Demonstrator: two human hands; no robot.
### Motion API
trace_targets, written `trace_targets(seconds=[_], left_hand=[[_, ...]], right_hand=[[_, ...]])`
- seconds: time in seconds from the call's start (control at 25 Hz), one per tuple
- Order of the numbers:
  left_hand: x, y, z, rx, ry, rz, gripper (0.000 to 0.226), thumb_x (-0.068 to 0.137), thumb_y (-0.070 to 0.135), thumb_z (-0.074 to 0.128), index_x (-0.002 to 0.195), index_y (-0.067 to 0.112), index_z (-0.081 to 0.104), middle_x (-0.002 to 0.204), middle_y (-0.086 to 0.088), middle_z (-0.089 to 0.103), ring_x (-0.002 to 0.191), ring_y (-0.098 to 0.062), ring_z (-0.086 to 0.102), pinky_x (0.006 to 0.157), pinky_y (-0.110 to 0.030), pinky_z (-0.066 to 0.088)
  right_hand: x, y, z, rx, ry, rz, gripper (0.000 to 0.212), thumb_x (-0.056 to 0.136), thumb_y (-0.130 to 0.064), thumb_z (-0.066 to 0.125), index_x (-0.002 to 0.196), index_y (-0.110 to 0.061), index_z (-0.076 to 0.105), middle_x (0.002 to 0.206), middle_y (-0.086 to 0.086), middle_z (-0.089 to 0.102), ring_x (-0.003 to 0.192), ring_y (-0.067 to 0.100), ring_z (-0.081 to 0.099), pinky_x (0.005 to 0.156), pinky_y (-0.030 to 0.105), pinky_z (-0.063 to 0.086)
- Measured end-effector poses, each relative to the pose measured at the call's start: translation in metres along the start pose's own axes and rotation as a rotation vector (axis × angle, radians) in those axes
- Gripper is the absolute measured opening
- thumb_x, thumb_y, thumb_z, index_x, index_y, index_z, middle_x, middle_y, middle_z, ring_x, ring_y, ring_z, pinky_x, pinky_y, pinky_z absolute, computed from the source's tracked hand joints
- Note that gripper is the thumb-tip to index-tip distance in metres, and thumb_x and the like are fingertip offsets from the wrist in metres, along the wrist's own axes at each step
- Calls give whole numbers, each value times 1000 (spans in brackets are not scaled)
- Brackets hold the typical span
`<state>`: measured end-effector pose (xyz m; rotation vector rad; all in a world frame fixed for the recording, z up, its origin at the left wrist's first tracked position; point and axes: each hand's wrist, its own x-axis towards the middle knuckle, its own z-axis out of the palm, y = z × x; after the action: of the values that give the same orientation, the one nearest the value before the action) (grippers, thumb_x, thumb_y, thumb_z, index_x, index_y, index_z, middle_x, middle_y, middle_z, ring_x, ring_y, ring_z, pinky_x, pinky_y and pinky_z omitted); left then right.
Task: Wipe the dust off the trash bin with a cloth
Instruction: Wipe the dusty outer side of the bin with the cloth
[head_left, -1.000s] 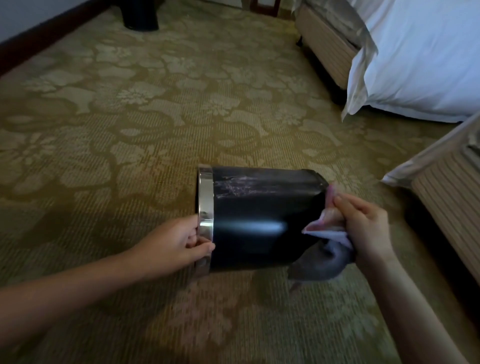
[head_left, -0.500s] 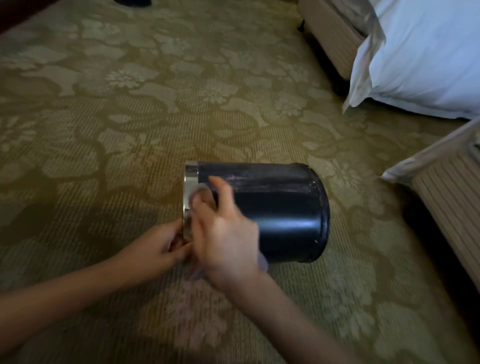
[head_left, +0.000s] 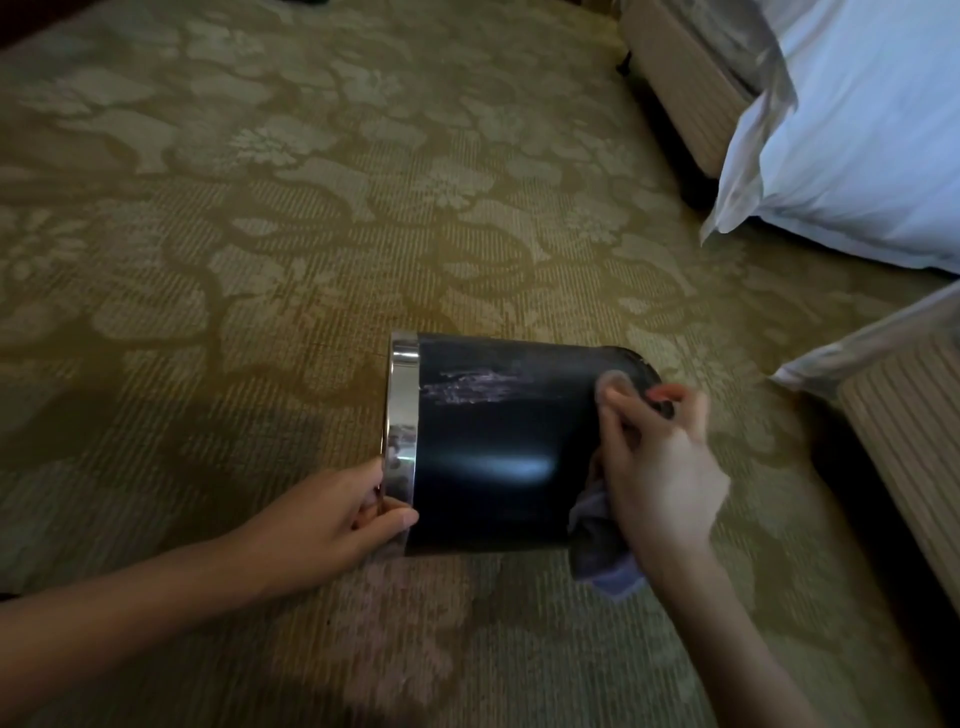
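Left hand (head_left: 337, 514) grips the black cylindrical trash bin (head_left: 493, 441), right hand (head_left: 660, 467) bunches your grey cloth (head_left: 602, 551) against it (lower right); pale dusty streak (head_left: 478, 387) isn't wiped yet, so probably halfway.

Floor (head_left: 249, 270): carpet, olive-gold with a pale floral pattern. A black trash bin (head_left: 493, 447) lies on its side near the middle of the floor, its chrome rim band (head_left: 402, 415) to the left and its base to the right. Two ribbed beige bases stand along the floor's right edge: far bed base (head_left: 675, 88) by the far right corner, near bed base (head_left: 904, 447) closer in, with a dark gap between them.
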<state>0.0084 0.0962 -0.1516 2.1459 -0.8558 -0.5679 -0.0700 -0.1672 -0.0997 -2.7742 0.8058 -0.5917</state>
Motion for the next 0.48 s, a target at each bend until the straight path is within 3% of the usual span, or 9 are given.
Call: trace_targets(seconds=[0.16, 0.28, 0.36, 0.48], left_hand=[[3, -6, 0, 1, 43, 57, 33, 83, 63, 52, 80, 31, 54, 70, 14, 64, 59, -8, 60, 50, -16, 41], [5, -6, -2, -16, 23, 85, 30, 87, 59, 53, 93, 29, 58, 76, 8, 68, 63, -10, 65, 55, -26, 52], [5, -2, -2, -8, 27, 55, 31, 82, 59, 50, 85, 29, 56, 82, 11, 67, 63, -12, 65, 52, -22, 50], [2, 3, -1, 5, 33, 48, 38, 73, 69, 42, 74, 32, 50, 76, 22, 65, 60, -8, 62, 50, -16, 46]], right_hand=[[-23, -87, 22, 63, -43, -346, 14, 93, -35, 63, 105, -32, 70, 118, 0, 51, 73, 7, 56, 45, 13, 20], [-23, -99, 20, 81, -114, -464, 15, 98, -37, 56, 108, -32, 67, 120, 1, 48, 83, 12, 60, 49, 19, 26], [-7, -64, 12, 20, -88, -379, 17, 97, -43, 55, 109, -42, 67, 122, -1, 50, 81, 15, 63, 50, 19, 28], [20, 12, -9, -50, -39, -52, 26, 95, -55, 49, 111, -47, 68, 124, -3, 48, 87, 23, 66, 62, 29, 44]])
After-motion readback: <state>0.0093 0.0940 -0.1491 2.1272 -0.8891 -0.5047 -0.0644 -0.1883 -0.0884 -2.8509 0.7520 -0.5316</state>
